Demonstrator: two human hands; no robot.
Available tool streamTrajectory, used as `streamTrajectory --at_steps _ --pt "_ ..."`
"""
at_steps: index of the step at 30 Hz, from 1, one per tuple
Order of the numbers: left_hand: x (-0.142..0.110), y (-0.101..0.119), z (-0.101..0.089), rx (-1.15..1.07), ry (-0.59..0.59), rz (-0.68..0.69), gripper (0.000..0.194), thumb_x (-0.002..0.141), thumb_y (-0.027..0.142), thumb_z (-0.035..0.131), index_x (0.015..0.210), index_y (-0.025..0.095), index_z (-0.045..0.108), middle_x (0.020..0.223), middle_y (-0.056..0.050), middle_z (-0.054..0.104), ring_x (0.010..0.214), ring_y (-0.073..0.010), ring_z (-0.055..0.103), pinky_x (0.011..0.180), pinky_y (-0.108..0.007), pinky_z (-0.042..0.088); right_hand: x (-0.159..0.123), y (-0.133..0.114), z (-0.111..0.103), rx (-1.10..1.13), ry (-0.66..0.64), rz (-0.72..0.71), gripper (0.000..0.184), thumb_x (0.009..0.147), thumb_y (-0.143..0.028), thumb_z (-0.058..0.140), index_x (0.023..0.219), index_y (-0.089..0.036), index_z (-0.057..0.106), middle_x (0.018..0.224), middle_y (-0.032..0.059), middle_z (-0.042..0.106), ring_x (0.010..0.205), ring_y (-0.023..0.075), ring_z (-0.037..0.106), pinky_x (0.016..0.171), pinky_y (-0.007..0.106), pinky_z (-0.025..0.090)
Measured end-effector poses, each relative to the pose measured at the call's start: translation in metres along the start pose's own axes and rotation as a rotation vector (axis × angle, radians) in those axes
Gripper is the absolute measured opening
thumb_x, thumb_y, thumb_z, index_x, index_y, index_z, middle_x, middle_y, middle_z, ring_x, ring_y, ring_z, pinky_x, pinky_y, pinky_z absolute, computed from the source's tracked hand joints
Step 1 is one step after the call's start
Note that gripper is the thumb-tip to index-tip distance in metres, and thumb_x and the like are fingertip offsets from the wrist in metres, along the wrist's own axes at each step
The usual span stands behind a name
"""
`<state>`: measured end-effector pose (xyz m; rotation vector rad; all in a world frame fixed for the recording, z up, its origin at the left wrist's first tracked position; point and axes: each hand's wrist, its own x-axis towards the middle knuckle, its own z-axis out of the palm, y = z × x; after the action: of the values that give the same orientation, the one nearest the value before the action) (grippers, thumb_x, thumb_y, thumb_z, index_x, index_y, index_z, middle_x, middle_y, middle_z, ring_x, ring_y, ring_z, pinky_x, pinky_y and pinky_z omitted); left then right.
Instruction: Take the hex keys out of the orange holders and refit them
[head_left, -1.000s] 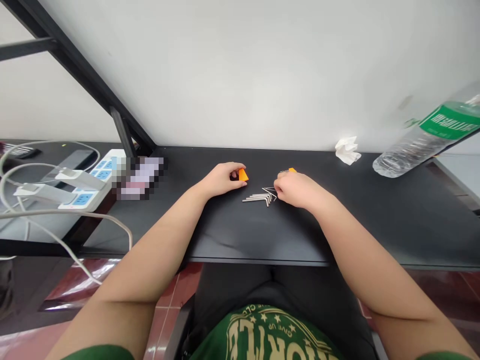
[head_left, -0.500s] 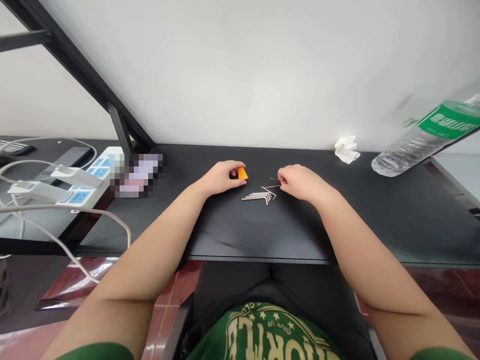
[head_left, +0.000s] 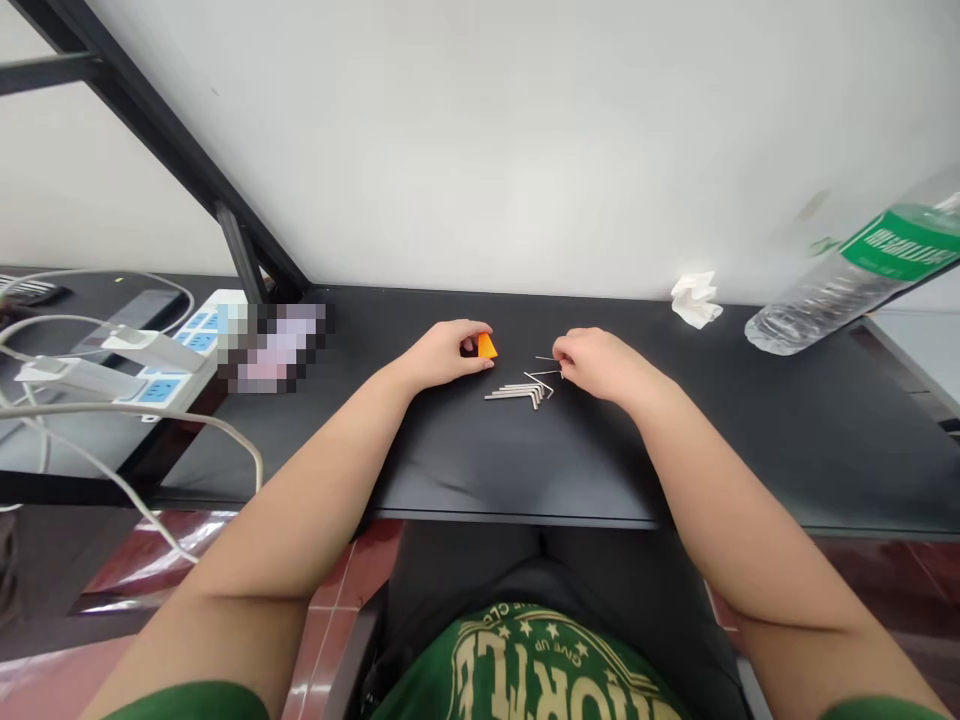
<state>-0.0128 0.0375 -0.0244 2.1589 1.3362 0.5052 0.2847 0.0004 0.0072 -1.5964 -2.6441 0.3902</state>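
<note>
My left hand rests on the black table with its fingers closed around a small orange holder. Just right of it lies a bundle of several silver hex keys, side by side. My right hand sits at the right end of that bundle and pinches one thin hex key between its fingertips, a little apart from the rest. Most of the orange holder is hidden inside my left hand.
A crumpled white tissue lies at the back by the wall. A clear plastic bottle with a green label lies at the far right. A white power strip with plugs and grey cables sits at the left, beside a blurred patch.
My right hand has lifted off the pile and drawn one thin hex key away from it. An orange piece seen behind that hand a second ago is hidden now. My left hand stayed put.
</note>
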Motion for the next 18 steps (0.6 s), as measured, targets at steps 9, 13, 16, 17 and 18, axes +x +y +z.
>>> streamTrajectory --at_steps 9,13,16,17,18 --pt "0.0 -0.001 0.0 -0.006 0.004 0.003 0.067 0.079 0.053 0.08 0.136 0.019 0.073 0.113 -0.007 0.075 0.097 -0.0237 0.069 0.095 -0.04 0.058 0.005 0.01 0.01 0.053 -0.036 -0.029 0.029 0.099 -0.006 0.051 0.097 -0.019 0.077 0.109 0.0089 0.073 0.098 0.0223 0.066 0.082 0.031 0.046" --pt "0.0 0.001 -0.001 -0.006 -0.002 -0.001 0.067 0.078 0.054 0.08 0.135 0.019 0.073 0.114 -0.008 0.075 0.097 -0.0239 0.068 0.095 -0.04 0.057 0.005 0.011 0.01 0.065 -0.026 -0.021 0.032 0.1 -0.008 0.05 0.098 -0.02 0.08 0.109 0.009 0.073 0.1 0.0235 0.066 0.085 0.032 0.047" --pt "-0.001 0.002 -0.001 -0.012 0.001 -0.008 0.066 0.078 0.053 0.081 0.135 0.02 0.073 0.112 -0.007 0.075 0.096 -0.0236 0.068 0.093 -0.039 0.058 0.002 0.005 0.009 0.064 -0.025 -0.028 0.026 0.101 -0.014 0.055 0.096 -0.02 0.08 0.11 0.0096 0.073 0.099 0.0239 0.066 0.086 0.034 0.047" --pt "-0.001 0.002 -0.001 -0.013 0.0 -0.01 0.066 0.078 0.053 0.081 0.135 0.02 0.073 0.111 -0.007 0.075 0.096 -0.0235 0.068 0.093 -0.039 0.058 0.001 0.001 0.01 0.066 -0.031 -0.029 0.023 0.101 -0.017 0.058 0.096 -0.02 0.08 0.11 0.0098 0.073 0.098 0.0239 0.066 0.086 0.034 0.047" --pt "-0.001 0.002 -0.001 -0.013 0.001 -0.011 0.065 0.078 0.052 0.081 0.135 0.02 0.073 0.11 -0.007 0.075 0.095 -0.0234 0.068 0.093 -0.039 0.058 0.0 -0.003 0.01 0.069 -0.04 -0.029 0.02 0.101 -0.019 0.06 0.096 -0.02 0.079 0.11 0.01 0.072 0.097 0.0239 0.066 0.085 0.034 0.047"
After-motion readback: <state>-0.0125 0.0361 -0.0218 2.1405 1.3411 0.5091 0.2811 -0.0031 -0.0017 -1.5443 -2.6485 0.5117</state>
